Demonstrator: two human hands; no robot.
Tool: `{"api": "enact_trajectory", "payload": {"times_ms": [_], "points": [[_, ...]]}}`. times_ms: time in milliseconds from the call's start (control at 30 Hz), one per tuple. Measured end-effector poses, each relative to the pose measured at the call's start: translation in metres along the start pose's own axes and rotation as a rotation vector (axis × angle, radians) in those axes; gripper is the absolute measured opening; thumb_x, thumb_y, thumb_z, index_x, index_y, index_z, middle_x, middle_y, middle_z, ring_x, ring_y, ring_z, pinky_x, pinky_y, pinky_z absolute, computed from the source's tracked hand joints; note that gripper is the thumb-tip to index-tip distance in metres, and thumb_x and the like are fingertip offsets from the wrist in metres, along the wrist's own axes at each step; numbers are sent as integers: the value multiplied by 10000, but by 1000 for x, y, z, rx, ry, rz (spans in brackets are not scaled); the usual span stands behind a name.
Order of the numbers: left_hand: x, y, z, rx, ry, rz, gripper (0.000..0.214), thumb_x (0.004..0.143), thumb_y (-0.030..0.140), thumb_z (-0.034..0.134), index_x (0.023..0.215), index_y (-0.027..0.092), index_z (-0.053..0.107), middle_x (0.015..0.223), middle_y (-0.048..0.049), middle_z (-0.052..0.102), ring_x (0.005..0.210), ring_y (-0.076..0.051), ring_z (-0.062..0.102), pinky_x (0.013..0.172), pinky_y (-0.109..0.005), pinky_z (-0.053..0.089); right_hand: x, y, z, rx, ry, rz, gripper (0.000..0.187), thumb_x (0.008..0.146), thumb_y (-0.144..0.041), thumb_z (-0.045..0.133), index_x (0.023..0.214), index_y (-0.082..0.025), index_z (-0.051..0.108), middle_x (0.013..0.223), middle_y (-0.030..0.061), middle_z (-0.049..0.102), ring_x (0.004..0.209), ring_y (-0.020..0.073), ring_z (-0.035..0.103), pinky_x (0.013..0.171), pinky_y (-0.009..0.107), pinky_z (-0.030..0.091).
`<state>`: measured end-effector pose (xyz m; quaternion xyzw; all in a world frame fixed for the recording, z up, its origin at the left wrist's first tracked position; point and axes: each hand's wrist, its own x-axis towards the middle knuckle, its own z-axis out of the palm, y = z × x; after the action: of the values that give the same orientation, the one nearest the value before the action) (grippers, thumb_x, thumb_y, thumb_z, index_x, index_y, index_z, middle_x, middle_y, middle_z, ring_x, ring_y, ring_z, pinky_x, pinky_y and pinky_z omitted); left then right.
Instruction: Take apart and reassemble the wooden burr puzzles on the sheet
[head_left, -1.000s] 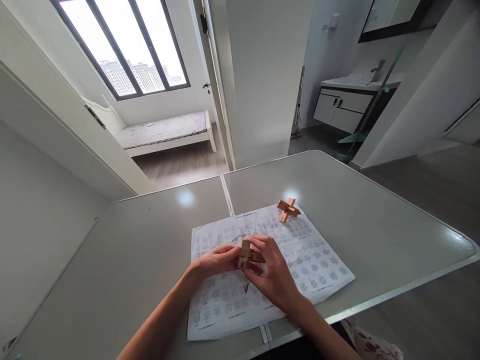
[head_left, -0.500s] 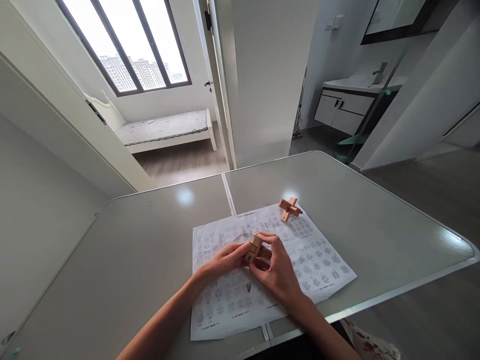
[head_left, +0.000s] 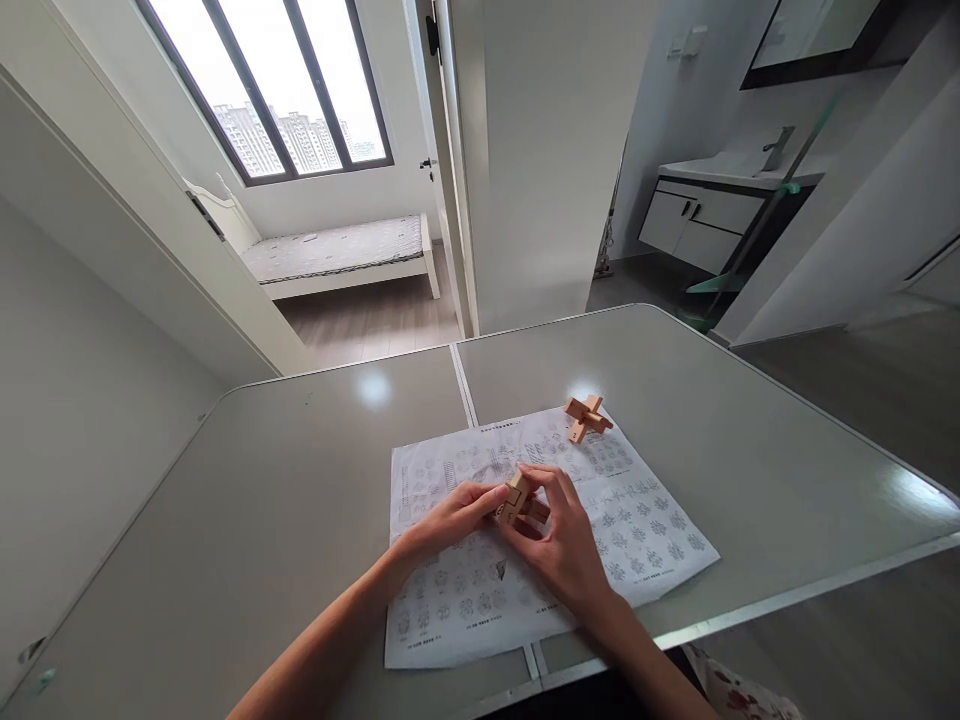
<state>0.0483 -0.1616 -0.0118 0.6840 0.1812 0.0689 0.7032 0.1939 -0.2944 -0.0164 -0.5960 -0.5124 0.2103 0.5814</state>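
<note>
A small wooden puzzle (head_left: pixel 515 497) of interlocked bars was held up near the middle of the frame, above the printed sheet. Its most visible bar leaned, the long axis running from lower left to upper right, steeper than it was flat; the upper end pointed toward the top of the frame and the lower end bore dark marks too small to read. A shorter part stuck out to the right, partly hidden by fingers.

The left hand (head_left: pixel 462 512) came in from the lower left, nearly closed, with its thumb pressed on the puzzle's left side. The right hand (head_left: pixel 559 535), from the lower right, was half curled around the other side, index finger at the top end and thumb low down; both gripped the same puzzle.

To the upper right, a second wooden puzzle (head_left: pixel 588 420) lay at the sheet's corner as a cross, one bar running from lower left to upper right, another slanting down to the right.

The printed sheet (head_left: pixel 637 520), covered with rows of small figures, lay on the grey counter (head_left: pixel 292 500). Beyond, a bed (head_left: pixel 341 250) stood at upper left beneath a window (head_left: pixel 277 95), and a sink cabinet (head_left: pixel 697 222) at upper right.
</note>
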Motion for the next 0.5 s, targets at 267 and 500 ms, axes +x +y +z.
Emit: {"api": "enact_trajectory", "payload": {"times_ms": [267,500], "points": [[-1,13,6,42,-14,6,495,971,602,603,964,133,760,922,-84,763,931,-253,706,841,-324,558,0,0,2,-135,8,-30,431,908,-295,722,1308,-265,564,1274,115,578,1163,290,641,875,464,684],[0,13,6,104,-1,15,493,988,590,568,858,137,713,793,-47,699,776,-194,649,729,-280,531,-1,3,3,-164,9,-51,462,901,-272,722,1330,-271,551,1264,115,573,1137,285,637,886,463,672]]}}
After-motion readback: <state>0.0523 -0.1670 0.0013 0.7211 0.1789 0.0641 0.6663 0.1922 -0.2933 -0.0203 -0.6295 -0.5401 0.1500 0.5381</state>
